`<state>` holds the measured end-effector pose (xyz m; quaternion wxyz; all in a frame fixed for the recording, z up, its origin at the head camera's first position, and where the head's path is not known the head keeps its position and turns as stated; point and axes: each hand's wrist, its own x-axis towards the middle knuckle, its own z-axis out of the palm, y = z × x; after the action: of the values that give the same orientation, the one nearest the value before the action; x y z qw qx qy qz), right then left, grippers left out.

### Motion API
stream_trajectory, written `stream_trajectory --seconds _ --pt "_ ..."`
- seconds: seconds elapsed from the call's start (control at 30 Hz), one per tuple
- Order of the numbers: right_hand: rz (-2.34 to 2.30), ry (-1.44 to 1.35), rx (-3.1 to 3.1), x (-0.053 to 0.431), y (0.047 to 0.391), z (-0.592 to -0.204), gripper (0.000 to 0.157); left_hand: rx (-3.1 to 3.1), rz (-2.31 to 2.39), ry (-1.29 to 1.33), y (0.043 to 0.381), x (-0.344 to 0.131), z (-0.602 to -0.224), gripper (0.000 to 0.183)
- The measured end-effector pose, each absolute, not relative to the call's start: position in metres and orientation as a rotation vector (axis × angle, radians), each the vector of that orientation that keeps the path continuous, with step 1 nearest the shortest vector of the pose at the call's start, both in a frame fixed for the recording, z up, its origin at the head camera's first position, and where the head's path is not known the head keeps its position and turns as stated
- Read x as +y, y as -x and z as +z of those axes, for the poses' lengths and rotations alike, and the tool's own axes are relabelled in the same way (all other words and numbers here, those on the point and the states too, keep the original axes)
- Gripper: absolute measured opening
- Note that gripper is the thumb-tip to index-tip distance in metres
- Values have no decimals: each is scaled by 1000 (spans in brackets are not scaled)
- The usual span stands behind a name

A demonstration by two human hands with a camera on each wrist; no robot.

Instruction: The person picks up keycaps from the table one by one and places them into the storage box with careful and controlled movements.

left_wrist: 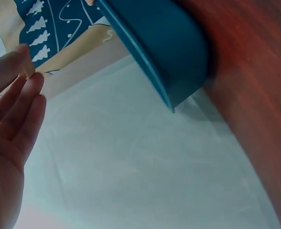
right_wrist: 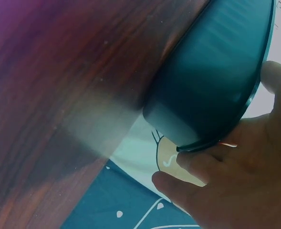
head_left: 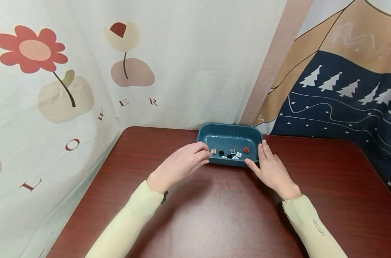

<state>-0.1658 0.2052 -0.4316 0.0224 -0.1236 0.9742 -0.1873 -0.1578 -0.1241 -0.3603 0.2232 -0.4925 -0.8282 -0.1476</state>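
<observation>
A blue-green plastic bin (head_left: 230,129) stands at the table's far edge. Inside, toward its near side, lie several small square keycap-like pieces: a tan one (head_left: 213,151), a red one (head_left: 246,149), a grey one (head_left: 232,151), plus black and white ones. My left hand (head_left: 185,160) is over the bin's left end; its thumb and index finger pinch what looks like a small tan piece (left_wrist: 29,72), mostly hidden by the fingertips. My right hand (head_left: 274,173) holds the bin's near right corner, thumb on the near rim and fingers (right_wrist: 192,164) along the right side.
The dark red-brown table (head_left: 227,215) extends in front of and beside the bin. Right behind the bin hangs a pale curtain (head_left: 195,71) with flower prints; a navy and tan printed cloth (head_left: 337,100) hangs at the right.
</observation>
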Motion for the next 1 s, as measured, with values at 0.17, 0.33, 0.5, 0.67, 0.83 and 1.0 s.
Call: stream_trajectory --seconds 0.17,0.33,0.5,0.67,0.83,1.0 --pt "-581 382 3024 207 166 -433 98 -2275 -464 1322 170 -119 -366 18" --pt "-584 390 3049 208 166 -434 96 -2272 -496 1248 182 -113 -371 17" --pt "-592 387 3048 206 165 -433 96 -2258 -503 1161 190 -108 -379 19" --pt "-576 389 3045 204 166 -433 96 -2258 -596 1097 196 -104 -388 18" --pt "-575 385 3043 203 166 -434 96 -2319 -650 1057 203 -103 -400 17" --pt "-569 373 3041 205 166 -434 96 -2423 -629 1061 212 -99 -409 18"
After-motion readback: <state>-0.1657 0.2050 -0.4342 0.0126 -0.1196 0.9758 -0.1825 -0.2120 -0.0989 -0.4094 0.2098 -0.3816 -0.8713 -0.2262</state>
